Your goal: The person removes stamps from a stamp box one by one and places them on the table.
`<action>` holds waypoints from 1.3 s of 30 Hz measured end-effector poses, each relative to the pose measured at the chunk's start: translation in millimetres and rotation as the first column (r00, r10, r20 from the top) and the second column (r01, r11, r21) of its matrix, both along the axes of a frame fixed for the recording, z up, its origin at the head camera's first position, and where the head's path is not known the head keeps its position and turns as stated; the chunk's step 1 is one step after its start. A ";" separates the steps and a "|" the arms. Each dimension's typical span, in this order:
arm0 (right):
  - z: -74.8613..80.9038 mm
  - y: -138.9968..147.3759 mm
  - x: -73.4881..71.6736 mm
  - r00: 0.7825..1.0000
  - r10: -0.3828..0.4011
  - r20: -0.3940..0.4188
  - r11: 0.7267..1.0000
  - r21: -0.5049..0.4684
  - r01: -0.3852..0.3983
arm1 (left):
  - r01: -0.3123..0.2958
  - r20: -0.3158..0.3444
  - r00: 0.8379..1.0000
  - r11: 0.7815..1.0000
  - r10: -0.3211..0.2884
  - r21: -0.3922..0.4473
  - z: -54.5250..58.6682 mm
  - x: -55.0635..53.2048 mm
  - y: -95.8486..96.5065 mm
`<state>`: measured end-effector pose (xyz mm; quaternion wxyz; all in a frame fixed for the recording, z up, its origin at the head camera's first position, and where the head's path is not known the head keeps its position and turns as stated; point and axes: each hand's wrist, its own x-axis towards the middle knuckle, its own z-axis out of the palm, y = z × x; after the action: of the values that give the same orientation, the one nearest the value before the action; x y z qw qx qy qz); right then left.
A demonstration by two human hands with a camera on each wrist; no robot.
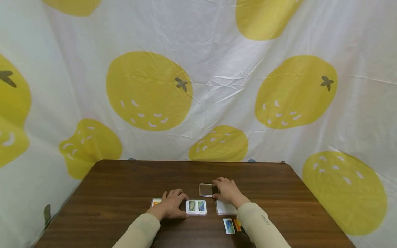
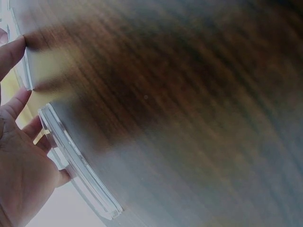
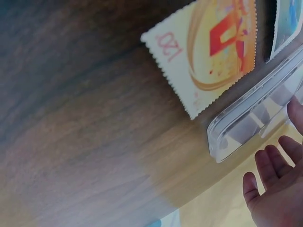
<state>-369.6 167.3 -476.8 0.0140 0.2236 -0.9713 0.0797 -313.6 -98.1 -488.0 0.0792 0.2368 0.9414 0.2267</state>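
My left hand [image 1: 173, 205] spans the left end of a clear plastic case [image 1: 196, 213], thumb at its near corner and a finger at the far one. Two picture stamps [image 1: 197, 206], one greenish and one blue, lie face up in this case. Partly hidden under the left palm is another clear case [image 2: 80, 165], with an orange stamp [image 1: 156, 202] in it. My right hand [image 1: 228, 193] grips the right end of a clear, see-through plastic lid [image 1: 205, 190] between thumb and fingers. Whether the lid touches the table is hard to tell.
A white-backed clear case [image 1: 225, 208] lies below the right hand. Nearer me are a loose blue stamp [image 1: 229, 226] and an orange stamp [image 3: 208, 56] marked 120, beside the right sleeve. The brown wooden table [image 1: 130, 179] ends at a fruit-print curtain [image 1: 211, 113].
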 end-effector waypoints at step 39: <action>-2.5 -21.3 43.5 1.000 -0.024 -0.020 0.958 -0.285 0.017 | -0.004 -0.001 1.000 1.000 0.004 -0.020 -1.5 -2.5 -0.4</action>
<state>-326.1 146.0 -479.4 0.0580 0.2101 -0.9517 0.2161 -316.1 -98.5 -489.5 0.0807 0.2344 0.9441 0.2175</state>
